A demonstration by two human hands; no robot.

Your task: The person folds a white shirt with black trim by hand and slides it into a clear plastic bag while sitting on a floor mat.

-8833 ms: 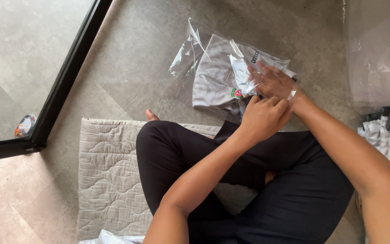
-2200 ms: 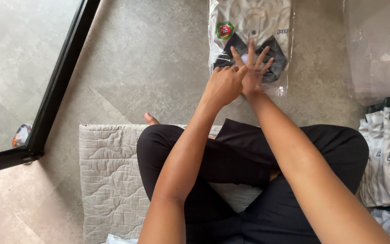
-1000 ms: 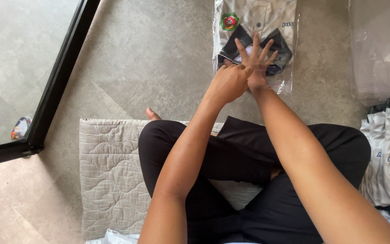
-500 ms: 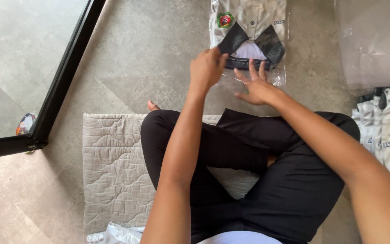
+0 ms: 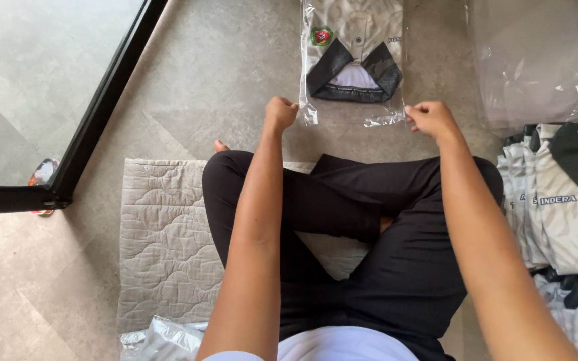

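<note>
Bagged shirt (image 5: 354,60): lying flat, top centre of the frame.
Left hand (image 5: 280,113): pinching bag's lower-left corner.
Right hand (image 5: 431,118): gripping lower-right corner.

You have one view only, from a camera worn on your head, tilted steeply down. It looks past your crossed legs (image 5: 369,220) on a quilted mat (image 5: 162,234) to the stone floor (image 5: 222,73) ahead. Your forearms fill the near frame; your left hand (image 5: 280,113) and right hand (image 5: 431,119) sit mid-distance. No second view overlaps.
</note>
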